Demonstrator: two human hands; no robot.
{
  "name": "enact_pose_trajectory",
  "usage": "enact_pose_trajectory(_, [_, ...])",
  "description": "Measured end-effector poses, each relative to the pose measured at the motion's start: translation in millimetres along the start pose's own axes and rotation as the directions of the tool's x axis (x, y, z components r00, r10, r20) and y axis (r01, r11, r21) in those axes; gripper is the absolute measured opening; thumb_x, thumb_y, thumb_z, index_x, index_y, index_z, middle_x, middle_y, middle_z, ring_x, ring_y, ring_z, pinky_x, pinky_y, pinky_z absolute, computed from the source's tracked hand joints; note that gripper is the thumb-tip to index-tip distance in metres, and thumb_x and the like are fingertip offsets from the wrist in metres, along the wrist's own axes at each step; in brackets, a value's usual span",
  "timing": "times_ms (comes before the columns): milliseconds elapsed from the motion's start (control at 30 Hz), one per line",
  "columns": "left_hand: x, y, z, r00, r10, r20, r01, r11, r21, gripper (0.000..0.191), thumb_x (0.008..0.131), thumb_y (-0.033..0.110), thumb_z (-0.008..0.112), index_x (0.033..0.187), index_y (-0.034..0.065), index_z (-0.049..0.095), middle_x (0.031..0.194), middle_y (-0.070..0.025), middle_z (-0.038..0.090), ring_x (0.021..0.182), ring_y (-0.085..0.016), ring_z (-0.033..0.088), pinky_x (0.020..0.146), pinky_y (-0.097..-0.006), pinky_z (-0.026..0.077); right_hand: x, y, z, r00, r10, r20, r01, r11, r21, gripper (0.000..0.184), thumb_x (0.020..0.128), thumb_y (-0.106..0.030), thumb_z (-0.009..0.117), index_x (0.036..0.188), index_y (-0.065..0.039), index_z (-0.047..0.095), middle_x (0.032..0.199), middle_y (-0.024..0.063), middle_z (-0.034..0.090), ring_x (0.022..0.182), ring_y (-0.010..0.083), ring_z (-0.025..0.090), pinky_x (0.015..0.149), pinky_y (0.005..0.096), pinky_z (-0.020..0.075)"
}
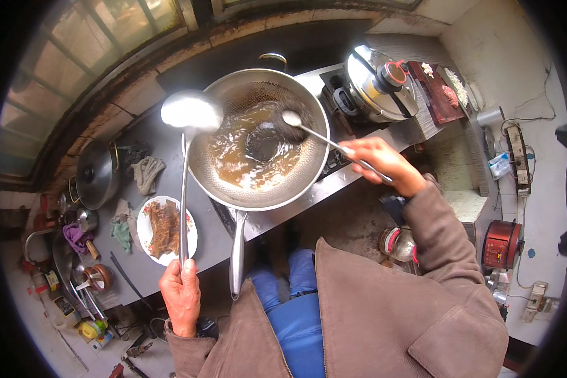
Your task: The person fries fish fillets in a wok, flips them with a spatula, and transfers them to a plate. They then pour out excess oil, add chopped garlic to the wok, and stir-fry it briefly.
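A large long-handled metal ladle (192,111) is held upright in my left hand (183,292), its glaring bowl over the left rim of a wok. My right hand (382,163) grips the handle of a metal spoon (292,118), whose tip is above the wok's right side. The wok (208,182) sits on the stove and contains brownish liquid that looks like oil. Its metal handle (236,255) points toward me. Left of that handle, a floral-rimmed plate (143,231) carries browned, flat food (164,227), perhaps fried fish, partly behind the ladle's handle.
A pressure cooker (375,90) stands on the right burner, beside a cutting board (434,97) with chopped food and a knife. Cloths (147,174) and a lidded dark pan (94,175) lie at left, near the sink. A red cooker (501,244) stands low at right.
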State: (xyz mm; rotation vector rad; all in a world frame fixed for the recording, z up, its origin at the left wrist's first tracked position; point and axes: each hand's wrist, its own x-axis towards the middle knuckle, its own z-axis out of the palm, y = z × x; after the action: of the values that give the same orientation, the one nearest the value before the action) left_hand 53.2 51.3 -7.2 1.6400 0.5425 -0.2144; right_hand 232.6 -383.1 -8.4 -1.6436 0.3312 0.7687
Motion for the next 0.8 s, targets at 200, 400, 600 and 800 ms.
enact_pose_trajectory(200, [1,-1,-3,1.000,0.003,-0.016,-0.004,1.000,-0.017,0.030,0.104,0.028,0.061,0.085,0.0051,0.056,0.060,0.0090,0.041,0.049,-0.001,0.032,0.045,-0.0219,0.021,-41,34,24,0.921,0.285,0.264,-0.330,0.933,0.144,0.040,0.098,-0.020,0.065,0.134,-0.005,0.062,0.071,0.0046,0.063,0.040,0.0042,0.044,0.035,0.0191,0.0327])
enact_pose_trajectory(400, [0,6,2,0.998,0.034,-0.049,-0.035,0.999,-0.012,0.029,0.104,0.026,0.061,0.085,0.0049,0.056,0.060,0.0089,0.042,0.050,0.000,0.033,0.045,-0.0221,0.021,41,42,94,0.885,0.076,0.459,-0.218,0.939,0.265,0.043,0.099,-0.019,0.063,0.138,-0.003,0.057,0.074,0.0036,0.062,0.045,0.0046,0.048,0.036,0.0190,0.0349])
enact_pose_trajectory(600, [-6,6,6,0.999,0.018,-0.035,-0.020,0.998,-0.063,0.030,0.103,0.026,0.063,0.085,0.0044,0.056,0.061,0.0083,0.043,0.051,-0.001,0.034,0.045,-0.0219,0.022,99,11,86,0.963,-0.120,0.242,0.028,0.936,0.351,0.039,0.102,-0.017,0.058,0.136,0.000,0.057,0.075,0.0036,0.062,0.044,0.0036,0.046,0.036,0.0177,0.0322])
enact_pose_trajectory(800, [-7,-7,6,1.000,-0.011,-0.002,0.011,0.999,-0.034,0.032,0.103,0.031,0.064,0.083,0.0062,0.056,0.059,0.0081,0.044,0.048,-0.001,0.036,0.043,-0.0221,0.024,36,24,41,0.996,-0.055,0.073,0.041,0.984,0.174,0.037,0.104,-0.020,0.055,0.136,-0.002,0.058,0.075,0.0007,0.059,0.044,0.0017,0.042,0.037,0.0176,0.0302])
